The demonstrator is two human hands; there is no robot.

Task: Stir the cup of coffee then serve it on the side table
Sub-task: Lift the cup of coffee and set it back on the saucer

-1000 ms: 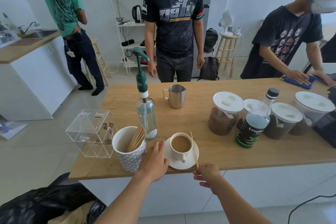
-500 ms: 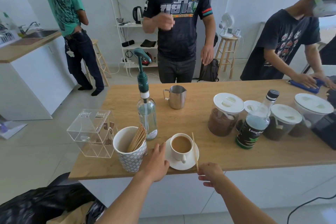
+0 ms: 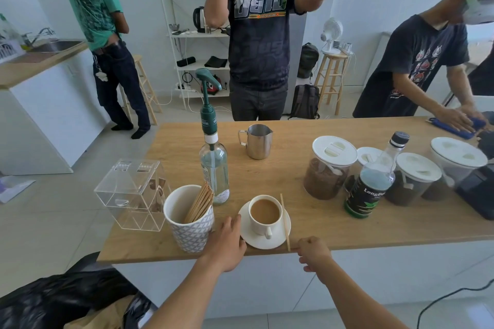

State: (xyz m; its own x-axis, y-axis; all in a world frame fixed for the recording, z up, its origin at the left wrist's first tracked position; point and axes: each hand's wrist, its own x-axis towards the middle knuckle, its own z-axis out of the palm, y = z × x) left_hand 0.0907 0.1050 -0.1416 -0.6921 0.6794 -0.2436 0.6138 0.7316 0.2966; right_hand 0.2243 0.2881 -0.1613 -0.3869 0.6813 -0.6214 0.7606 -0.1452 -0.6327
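Note:
A white cup of milky coffee [image 3: 264, 212] stands on a white saucer [image 3: 279, 240] near the front edge of the wooden counter [image 3: 334, 230]. A thin wooden stir stick [image 3: 285, 222] lies across the saucer's right side, its near end reaching the counter edge. My left hand [image 3: 227, 242] rests flat on the counter, fingertips against the saucer's left rim. My right hand [image 3: 314, 252] hangs at the counter's front edge with fingers curled, just right of the stick's near end; no grip on the stick shows.
A patterned cup of wooden sticks [image 3: 187, 222], a pump bottle [image 3: 213, 168] and a clear acrylic box [image 3: 131, 192] stand left of the saucer. A steel jug [image 3: 258, 141], lidded jars [image 3: 330, 168] and a dark bottle [image 3: 370, 187] lie behind and right. Three people stand around the counter.
My hands have hardly moved; the right hand crept slightly up toward the stick's end. The person opposite has raised both arms.

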